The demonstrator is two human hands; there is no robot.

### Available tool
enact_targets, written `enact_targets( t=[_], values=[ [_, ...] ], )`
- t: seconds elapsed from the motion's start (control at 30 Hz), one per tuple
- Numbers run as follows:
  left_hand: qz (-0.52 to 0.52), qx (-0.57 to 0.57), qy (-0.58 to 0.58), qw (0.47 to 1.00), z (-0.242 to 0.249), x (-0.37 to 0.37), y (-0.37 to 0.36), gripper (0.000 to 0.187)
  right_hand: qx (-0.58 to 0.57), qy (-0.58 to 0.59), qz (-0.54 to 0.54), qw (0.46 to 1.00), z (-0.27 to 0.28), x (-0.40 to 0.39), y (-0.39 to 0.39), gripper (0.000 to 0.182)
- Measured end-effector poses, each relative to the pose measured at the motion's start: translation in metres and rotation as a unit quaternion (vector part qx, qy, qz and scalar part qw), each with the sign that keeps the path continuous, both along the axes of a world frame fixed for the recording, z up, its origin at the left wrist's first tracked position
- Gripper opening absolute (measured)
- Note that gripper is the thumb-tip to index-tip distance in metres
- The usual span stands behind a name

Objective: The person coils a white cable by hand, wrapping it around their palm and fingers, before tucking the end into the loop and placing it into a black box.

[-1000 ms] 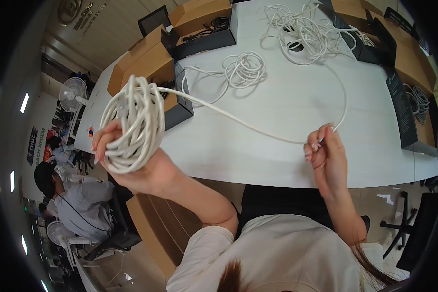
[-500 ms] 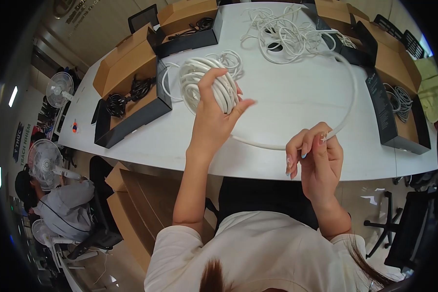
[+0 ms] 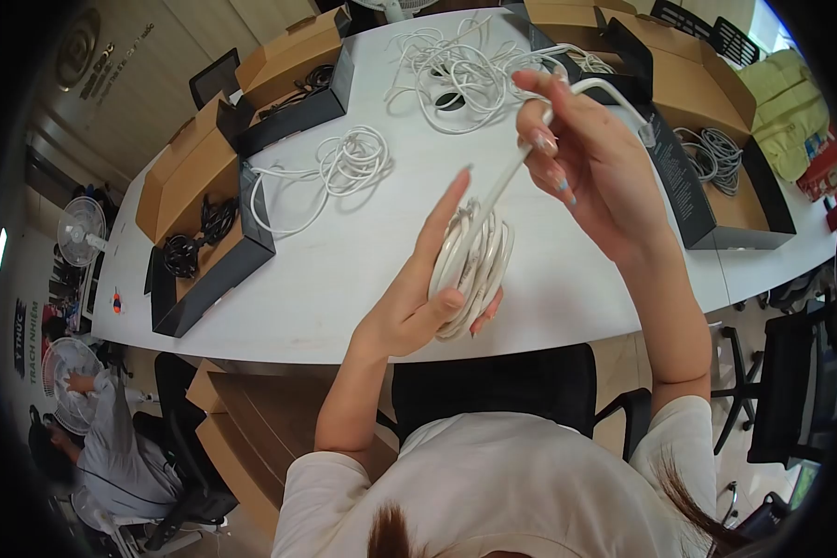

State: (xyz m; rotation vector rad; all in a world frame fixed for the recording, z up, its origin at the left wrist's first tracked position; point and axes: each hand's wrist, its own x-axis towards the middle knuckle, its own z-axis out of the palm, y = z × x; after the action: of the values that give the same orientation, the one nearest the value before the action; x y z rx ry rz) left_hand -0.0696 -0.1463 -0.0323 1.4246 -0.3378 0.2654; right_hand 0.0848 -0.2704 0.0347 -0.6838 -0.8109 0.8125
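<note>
A coiled white cable (image 3: 482,265) is upright above the front of the table, and my left hand (image 3: 428,279) grips it from the left with the thumb across its near side. From the coil's top a length of the same cable runs up to my right hand (image 3: 595,153), whose fingers pinch it. Beyond that hand the cable bends right to a white plug end (image 3: 645,132). Behind lies a tangled pile of white cables (image 3: 456,70). To the left on the table is a looser looped white cable (image 3: 355,163).
Open boxes with black cables stand at the left (image 3: 219,270) and back left (image 3: 298,116). Another open box (image 3: 735,219) holds grey cable at the right. An open cardboard box (image 3: 242,446) is below the table edge. A seated person (image 3: 121,456) is at the far left.
My left hand has moved down and right with the coil, turning it. My right hand has risen, drawing the cable up from the coil. The view has shifted, too.
</note>
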Motion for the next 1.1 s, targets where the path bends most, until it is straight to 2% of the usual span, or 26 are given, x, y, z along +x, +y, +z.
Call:
enact_targets(
  t=[0.07,0.17,0.3,0.33,0.43,0.57,0.6,0.67,0.73,0.77,0.8,0.9,0.97,1.0,1.03,1.07,1.1],
  values=[
    [-0.009,-0.064,-0.024,0.998,0.0,0.004,-0.003,0.084,-0.001,0.084,0.059,0.995,-0.012,0.019,0.009,0.042],
    [0.013,-0.073,0.034,0.997,0.01,0.003,-0.006,0.085,-0.159,0.097,-0.024,0.982,-0.008,0.009,0.019,0.042],
    [-0.006,-0.112,0.031,0.993,0.012,0.002,-0.005,0.084,-0.277,0.002,0.022,0.961,-0.03,0.024,0.028,0.052],
    [0.008,-0.117,0.023,0.993,0.011,0.002,-0.005,0.084,-0.32,0.004,0.003,0.948,-0.032,0.023,0.031,0.058],
    [0.034,-0.134,0.001,0.99,0.01,0.001,0.001,0.082,-0.396,-0.093,0.048,0.912,-0.033,0.032,0.023,0.06],
    [0.064,-0.167,-0.022,0.984,0.008,-0.003,0.009,0.078,-0.397,-0.216,-0.054,0.891,-0.034,0.04,0.017,0.054],
    [0.06,-0.183,-0.022,0.981,0.009,-0.005,0.013,0.077,-0.322,-0.287,-0.128,0.893,-0.039,0.042,0.018,0.052],
    [0.026,-0.238,-0.047,0.97,0.008,-0.005,0.021,0.072,-0.158,-0.417,-0.27,0.854,-0.054,0.049,0.023,0.049],
    [-0.035,-0.318,-0.098,0.942,0.002,-0.003,0.03,0.066,-0.171,-0.403,-0.282,0.854,-0.05,0.049,0.022,0.042],
    [-0.064,-0.356,-0.124,0.924,0.001,-0.003,0.034,0.063,-0.183,-0.406,-0.267,0.855,-0.046,0.047,0.02,0.035],
    [-0.012,-0.356,-0.081,0.931,0.007,-0.008,0.033,0.058,-0.194,-0.41,-0.252,0.855,-0.041,0.044,0.018,0.029],
    [-0.026,-0.417,-0.077,0.905,0.002,-0.006,0.041,0.057,-0.241,-0.455,-0.141,0.846,-0.029,0.04,0.016,0.014],
    [-0.117,-0.482,-0.102,0.862,-0.001,-0.006,0.05,0.054,-0.271,-0.486,-0.066,0.828,-0.036,0.041,0.021,0.015],
    [-0.158,-0.522,-0.117,0.83,-0.003,-0.005,0.052,0.054,-0.277,-0.512,-0.071,0.81,-0.041,0.04,0.024,0.015],
    [-0.198,-0.559,-0.133,0.794,-0.006,-0.004,0.056,0.054,-0.284,-0.498,-0.048,0.818,-0.047,0.04,0.026,0.015],
    [-0.293,-0.554,-0.149,0.765,-0.012,0.003,0.064,0.051,-0.291,-0.484,-0.024,0.825,-0.053,0.04,0.029,0.016],
    [-0.301,-0.581,-0.161,0.738,-0.012,0.004,0.063,0.051,-0.298,-0.47,0.0,0.831,-0.056,0.038,0.031,0.017]
  ],
)
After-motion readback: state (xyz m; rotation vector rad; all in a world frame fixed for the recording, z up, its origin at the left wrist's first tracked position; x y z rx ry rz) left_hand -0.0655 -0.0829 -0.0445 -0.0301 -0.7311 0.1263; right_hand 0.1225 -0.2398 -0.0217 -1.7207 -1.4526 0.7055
